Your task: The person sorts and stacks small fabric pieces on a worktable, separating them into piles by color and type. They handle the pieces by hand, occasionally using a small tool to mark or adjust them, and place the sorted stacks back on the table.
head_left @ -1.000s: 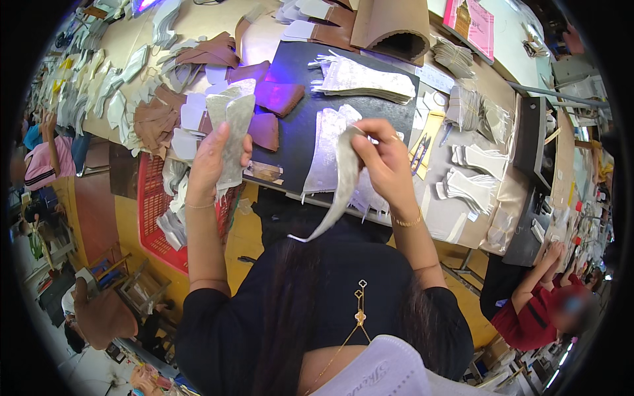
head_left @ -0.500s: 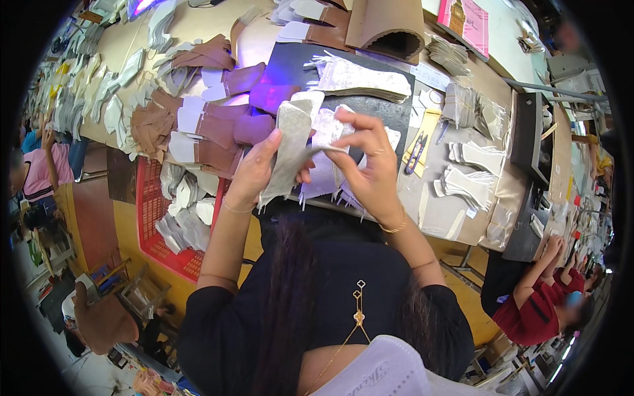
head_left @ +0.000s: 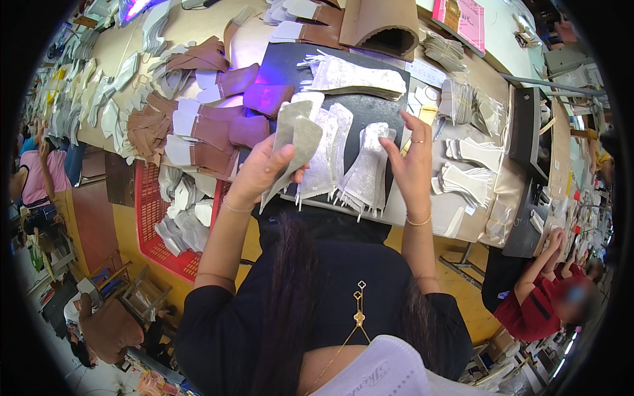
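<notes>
Crowded workshop all around, with yellow floor (head_left: 125,228) below, a person in pink (head_left: 49,173) beyond the left part of the worktop (head_left: 191,30) and a person in red (head_left: 528,309) past its right end. Across the cream worktop, plenty of clutter, plus a dark mat (head_left: 281,63) reaching the near edge and violet light on its left side. By count: at least three pale stacks (head_left: 360,78) on the mat, one crosswise toward the far edge, the others side by side at the near edge; two fanned stacks (head_left: 470,153) nearer the right end; one brown roll (head_left: 363,23) at the far edge of the mat; one red basket (head_left: 142,224) below the near edge, left. Clasped between thumb and fingers of the left grip (head_left: 263,173), above the near edge: grey pieces (head_left: 307,140), at least two, overlapping, exact number impossible to tell; matte, long, tilted, broad at the top, narrower below. Right grip (head_left: 413,165) apparently empty, thumb and fingers parted, just beside the rightmost near stack; contact impossible to tell.
</notes>
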A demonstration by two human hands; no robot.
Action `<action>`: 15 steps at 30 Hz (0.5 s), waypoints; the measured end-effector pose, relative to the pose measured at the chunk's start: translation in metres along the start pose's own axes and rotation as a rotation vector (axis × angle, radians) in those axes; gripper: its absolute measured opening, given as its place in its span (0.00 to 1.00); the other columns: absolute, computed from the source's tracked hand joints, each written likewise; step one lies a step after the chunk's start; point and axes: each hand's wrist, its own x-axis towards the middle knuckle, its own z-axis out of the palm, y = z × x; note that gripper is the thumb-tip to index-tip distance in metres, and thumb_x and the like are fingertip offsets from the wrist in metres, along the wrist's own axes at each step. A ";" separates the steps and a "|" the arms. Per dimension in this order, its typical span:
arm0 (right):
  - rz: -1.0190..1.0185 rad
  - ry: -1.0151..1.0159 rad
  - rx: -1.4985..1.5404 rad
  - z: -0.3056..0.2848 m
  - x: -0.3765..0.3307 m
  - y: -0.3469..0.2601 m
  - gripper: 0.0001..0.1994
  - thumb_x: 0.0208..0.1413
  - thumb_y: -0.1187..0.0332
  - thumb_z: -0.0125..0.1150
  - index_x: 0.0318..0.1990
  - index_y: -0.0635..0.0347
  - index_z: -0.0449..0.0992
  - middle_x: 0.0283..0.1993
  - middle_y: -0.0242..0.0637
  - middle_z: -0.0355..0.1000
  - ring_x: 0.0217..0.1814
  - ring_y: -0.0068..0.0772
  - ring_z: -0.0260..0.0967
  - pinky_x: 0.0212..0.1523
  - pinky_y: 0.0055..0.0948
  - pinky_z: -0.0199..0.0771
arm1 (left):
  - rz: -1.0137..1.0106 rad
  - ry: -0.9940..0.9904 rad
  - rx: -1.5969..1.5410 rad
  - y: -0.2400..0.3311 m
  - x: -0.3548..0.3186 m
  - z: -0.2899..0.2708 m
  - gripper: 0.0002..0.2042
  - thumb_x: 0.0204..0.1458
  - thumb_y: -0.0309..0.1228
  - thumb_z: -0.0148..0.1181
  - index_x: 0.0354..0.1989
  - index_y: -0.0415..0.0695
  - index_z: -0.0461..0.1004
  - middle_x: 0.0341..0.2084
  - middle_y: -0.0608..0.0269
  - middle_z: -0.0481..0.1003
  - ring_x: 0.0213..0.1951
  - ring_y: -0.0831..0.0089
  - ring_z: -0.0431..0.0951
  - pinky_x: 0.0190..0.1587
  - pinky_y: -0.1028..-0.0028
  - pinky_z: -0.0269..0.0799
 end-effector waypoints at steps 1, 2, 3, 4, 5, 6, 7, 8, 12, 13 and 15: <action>0.020 -0.078 0.181 0.003 0.000 -0.007 0.21 0.50 0.68 0.70 0.51 0.59 0.71 0.49 0.37 0.68 0.48 0.29 0.67 0.48 0.27 0.69 | -0.004 -0.001 0.011 -0.001 0.000 0.003 0.26 0.56 0.48 0.61 0.50 0.38 0.68 0.32 0.61 0.75 0.28 0.77 0.76 0.33 0.77 0.74; 0.058 -0.149 0.361 0.006 -0.001 -0.017 0.21 0.48 0.68 0.71 0.50 0.59 0.72 0.51 0.38 0.67 0.50 0.31 0.66 0.50 0.29 0.68 | -0.008 0.002 0.020 -0.002 0.000 0.007 0.26 0.56 0.47 0.62 0.51 0.38 0.68 0.33 0.60 0.75 0.29 0.77 0.76 0.33 0.77 0.74; 0.083 -0.212 0.537 0.008 -0.002 -0.028 0.21 0.47 0.69 0.72 0.49 0.59 0.73 0.53 0.38 0.66 0.53 0.33 0.65 0.53 0.31 0.67 | -0.036 0.003 0.024 -0.002 -0.001 0.009 0.26 0.55 0.46 0.63 0.53 0.38 0.67 0.34 0.60 0.75 0.30 0.77 0.76 0.34 0.76 0.74; 0.045 -0.220 0.556 0.013 -0.001 -0.040 0.20 0.47 0.69 0.72 0.48 0.59 0.73 0.53 0.37 0.66 0.53 0.33 0.65 0.53 0.31 0.67 | -0.025 0.008 0.063 -0.004 -0.001 0.012 0.26 0.55 0.46 0.64 0.53 0.38 0.67 0.34 0.60 0.75 0.30 0.77 0.76 0.34 0.76 0.74; -0.011 -0.220 0.570 0.018 0.001 -0.052 0.19 0.47 0.68 0.72 0.46 0.59 0.73 0.53 0.37 0.67 0.53 0.32 0.65 0.53 0.31 0.67 | -0.010 0.021 0.100 -0.005 -0.002 0.015 0.27 0.55 0.46 0.64 0.53 0.38 0.67 0.34 0.60 0.75 0.31 0.77 0.76 0.34 0.76 0.74; -0.072 -0.248 0.570 0.018 0.004 -0.059 0.18 0.47 0.68 0.72 0.45 0.59 0.74 0.52 0.36 0.67 0.52 0.32 0.65 0.53 0.31 0.67 | 0.010 0.016 0.142 -0.006 -0.003 0.016 0.27 0.55 0.46 0.64 0.54 0.38 0.67 0.34 0.60 0.75 0.31 0.76 0.77 0.34 0.76 0.75; -0.119 -0.190 0.604 0.015 0.007 -0.064 0.15 0.52 0.67 0.69 0.42 0.60 0.69 0.47 0.40 0.70 0.48 0.32 0.69 0.47 0.31 0.71 | -0.022 -0.015 0.104 -0.004 -0.004 0.013 0.27 0.57 0.46 0.61 0.55 0.37 0.67 0.34 0.60 0.75 0.32 0.76 0.77 0.36 0.75 0.75; 0.066 -0.320 0.928 0.009 0.007 -0.067 0.14 0.55 0.68 0.67 0.41 0.59 0.67 0.44 0.42 0.70 0.44 0.33 0.71 0.43 0.30 0.73 | -0.015 0.021 0.088 -0.002 -0.005 0.010 0.26 0.58 0.46 0.59 0.55 0.37 0.67 0.34 0.60 0.75 0.32 0.75 0.77 0.36 0.75 0.74; 0.300 -0.432 1.668 -0.020 -0.003 -0.069 0.08 0.61 0.76 0.56 0.41 0.61 0.62 0.33 0.37 0.70 0.25 0.24 0.73 0.23 0.19 0.74 | 0.058 0.143 0.244 0.007 -0.012 -0.013 0.20 0.64 0.44 0.51 0.48 0.36 0.69 0.34 0.60 0.75 0.32 0.74 0.78 0.38 0.75 0.74; 0.312 -0.442 1.594 -0.022 -0.001 -0.065 0.08 0.61 0.76 0.57 0.40 0.61 0.62 0.33 0.36 0.70 0.24 0.24 0.72 0.22 0.18 0.73 | 0.075 0.147 0.303 0.009 -0.013 -0.019 0.19 0.64 0.43 0.51 0.47 0.36 0.70 0.35 0.60 0.75 0.33 0.74 0.77 0.38 0.76 0.74; 0.358 -0.465 1.409 -0.014 0.003 -0.059 0.09 0.60 0.75 0.59 0.40 0.61 0.63 0.31 0.36 0.70 0.23 0.23 0.71 0.22 0.19 0.72 | 0.104 0.155 0.381 0.012 -0.016 -0.025 0.18 0.64 0.43 0.51 0.46 0.37 0.71 0.35 0.61 0.75 0.33 0.76 0.77 0.39 0.76 0.73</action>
